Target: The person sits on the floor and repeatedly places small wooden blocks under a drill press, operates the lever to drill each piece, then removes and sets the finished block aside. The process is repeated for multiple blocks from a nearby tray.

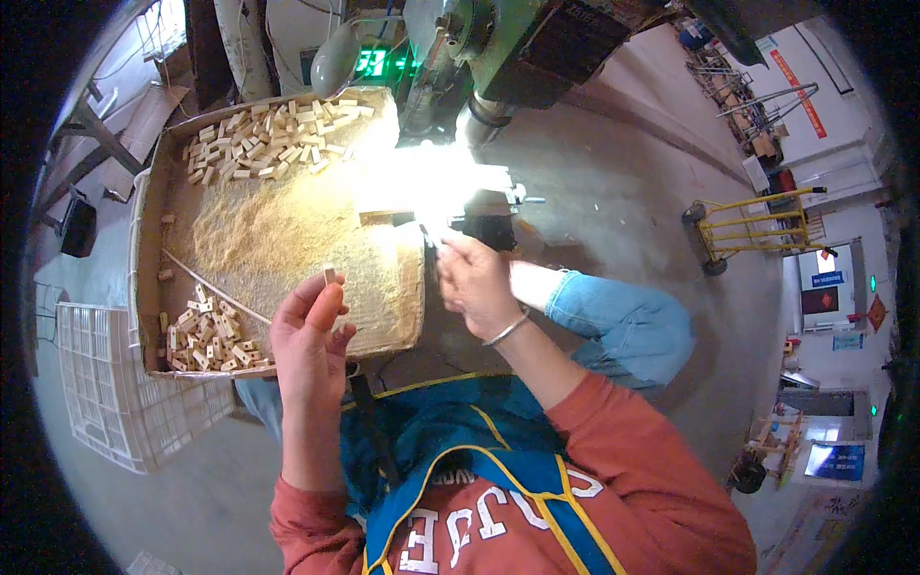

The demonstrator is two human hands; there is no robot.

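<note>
My left hand is raised over the near edge of the cardboard tray. A small wooden block stands between its thumb and fingers. My right hand is closed around a thin, pale object just below the brightly lit machine vise. Glare hides the far end of that object and most of the work area. Plain wooden blocks are heaped at the tray's far side. Blocks with drilled holes lie piled in its near left corner. Sawdust covers the tray's middle.
A green drilling machine overhangs the vise, with a lit digital display behind. A thin wooden stick lies across the tray. White plastic crates stand on the left floor, and a yellow hand truck is at the right.
</note>
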